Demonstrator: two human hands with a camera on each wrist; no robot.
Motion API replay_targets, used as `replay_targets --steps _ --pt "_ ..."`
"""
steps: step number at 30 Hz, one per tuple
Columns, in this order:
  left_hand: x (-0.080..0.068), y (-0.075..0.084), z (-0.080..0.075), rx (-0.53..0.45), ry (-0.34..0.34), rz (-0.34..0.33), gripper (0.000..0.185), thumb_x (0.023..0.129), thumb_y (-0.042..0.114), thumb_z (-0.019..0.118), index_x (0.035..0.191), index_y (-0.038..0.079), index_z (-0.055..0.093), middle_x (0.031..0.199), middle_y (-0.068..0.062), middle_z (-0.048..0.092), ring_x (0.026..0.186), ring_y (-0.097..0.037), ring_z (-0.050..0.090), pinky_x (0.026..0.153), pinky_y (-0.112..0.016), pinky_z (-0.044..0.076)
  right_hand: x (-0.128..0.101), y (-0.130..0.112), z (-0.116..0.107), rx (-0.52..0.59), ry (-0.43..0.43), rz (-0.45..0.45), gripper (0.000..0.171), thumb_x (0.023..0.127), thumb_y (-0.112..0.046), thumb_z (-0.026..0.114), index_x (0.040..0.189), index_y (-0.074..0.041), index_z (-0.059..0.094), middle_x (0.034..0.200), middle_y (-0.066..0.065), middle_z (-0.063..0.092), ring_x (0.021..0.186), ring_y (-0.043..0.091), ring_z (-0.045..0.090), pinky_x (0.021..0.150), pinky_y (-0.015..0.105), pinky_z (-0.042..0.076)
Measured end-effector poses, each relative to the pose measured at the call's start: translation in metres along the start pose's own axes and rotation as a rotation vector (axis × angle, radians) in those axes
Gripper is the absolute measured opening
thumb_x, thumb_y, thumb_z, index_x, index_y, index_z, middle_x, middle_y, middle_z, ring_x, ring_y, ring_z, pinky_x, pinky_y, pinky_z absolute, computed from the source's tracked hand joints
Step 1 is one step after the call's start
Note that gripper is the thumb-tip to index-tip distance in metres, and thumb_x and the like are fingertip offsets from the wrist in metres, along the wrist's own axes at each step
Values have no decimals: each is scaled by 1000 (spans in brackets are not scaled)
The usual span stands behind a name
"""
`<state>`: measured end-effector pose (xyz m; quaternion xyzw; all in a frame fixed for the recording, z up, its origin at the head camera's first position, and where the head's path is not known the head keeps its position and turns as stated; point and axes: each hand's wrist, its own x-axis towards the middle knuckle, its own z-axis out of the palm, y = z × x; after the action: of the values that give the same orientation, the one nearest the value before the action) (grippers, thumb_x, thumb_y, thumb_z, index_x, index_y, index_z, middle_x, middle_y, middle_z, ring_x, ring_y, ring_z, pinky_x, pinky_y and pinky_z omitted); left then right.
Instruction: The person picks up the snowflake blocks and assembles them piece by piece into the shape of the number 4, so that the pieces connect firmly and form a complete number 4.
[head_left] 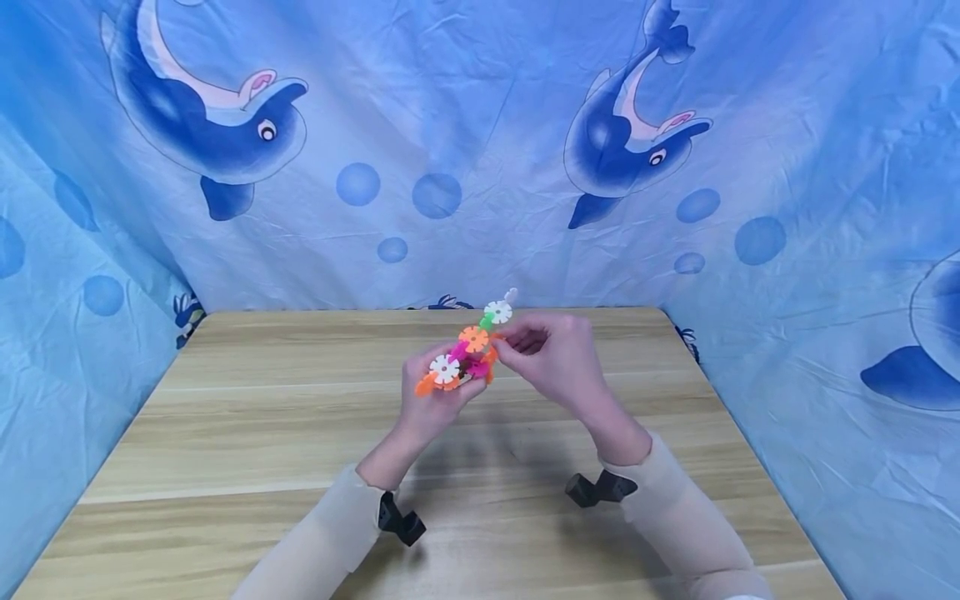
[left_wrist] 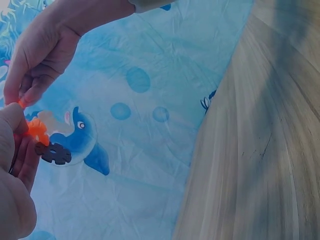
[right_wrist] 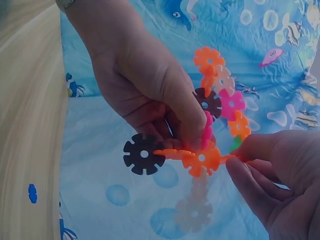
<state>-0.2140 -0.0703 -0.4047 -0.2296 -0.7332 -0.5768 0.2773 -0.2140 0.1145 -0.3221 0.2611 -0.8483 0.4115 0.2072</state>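
In the head view, a linked build of toothed snowflake discs is held up over the table. My left hand (head_left: 431,392) grips its lower part, around a white disc (head_left: 445,377) and pink pieces. From there the chain slants up through an orange disc (head_left: 467,333) and a green piece to a white disc (head_left: 493,318). My right hand (head_left: 555,358) pinches a small orange disc (right_wrist: 226,159) between thumb and fingertips, at the edge of a larger orange disc (right_wrist: 192,162). A black disc (right_wrist: 132,155) sticks out at one end; palm and fingers hide part of the build.
The wooden table (head_left: 225,433) lies below both forearms. A small blue toothed piece (right_wrist: 32,193) is on it in the right wrist view. A blue dolphin-print cloth (head_left: 487,100) stands along the back and sides. Black camera mounts (head_left: 600,489) sit at both wrists.
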Motion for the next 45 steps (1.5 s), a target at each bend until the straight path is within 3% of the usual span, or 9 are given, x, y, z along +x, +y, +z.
replay_targets --steps 9,13,18,20,23,28,35,40,45 --pt "1 2 7 -22 34 41 34 71 3 86 102 5 74 95 -11 79 90 -9 74 82 -15 59 2 0 -6 28 -46 59 3 82 -13 80 85 -12 79 75 1 77 63 4 69 58 19 59" --pt "4 5 5 -61 -8 -41 31 73 2 84 102 4 73 96 -12 78 91 -4 72 81 -17 60 1 -1 -7 15 -55 23 4 85 -18 78 88 -15 79 76 -2 76 62 2 69 58 19 59" --pt "9 12 -2 -150 -119 -250 19 82 1 74 100 4 69 96 -16 74 87 -4 69 79 -17 60 2 1 -10 42 -23 2 12 92 -23 70 97 -15 78 76 -2 75 61 1 68 58 20 60" --pt "10 16 -6 -163 -147 -303 17 84 1 72 100 4 68 96 -17 72 86 -4 69 79 -18 60 2 4 -12 57 11 4 14 93 -23 69 99 -13 78 76 0 75 61 2 68 59 20 60" --pt "11 21 -13 -165 -160 -300 15 84 0 71 98 3 67 93 -13 71 84 -6 69 78 -19 60 6 12 -16 85 74 3 14 93 -20 69 97 -10 78 75 5 75 62 7 70 59 20 60" --pt "11 26 -22 -283 -134 -265 16 83 -6 69 99 -3 64 89 4 68 83 -9 66 77 -18 60 18 31 -16 132 153 18 12 92 -16 69 92 -7 78 74 12 75 62 20 72 56 23 59" --pt "12 27 -27 -330 -101 -251 17 83 -7 67 99 -8 62 89 12 67 81 -5 64 76 -16 59 32 70 19 98 -2 139 20 92 -12 64 110 -8 72 88 12 75 75 20 72 67 27 62" --pt "11 24 -31 -235 -65 -275 14 84 -2 68 98 -3 65 86 9 67 71 -4 61 64 -16 56 34 100 59 56 -145 185 23 93 -12 63 116 -9 69 102 13 74 90 22 72 78 31 63" --pt "15 24 -37 -234 -43 -273 16 86 -1 67 101 -1 63 90 7 66 73 -3 60 66 -15 56 35 115 95 33 -248 191 32 83 -9 69 114 -12 71 104 7 75 95 20 71 83 33 61"
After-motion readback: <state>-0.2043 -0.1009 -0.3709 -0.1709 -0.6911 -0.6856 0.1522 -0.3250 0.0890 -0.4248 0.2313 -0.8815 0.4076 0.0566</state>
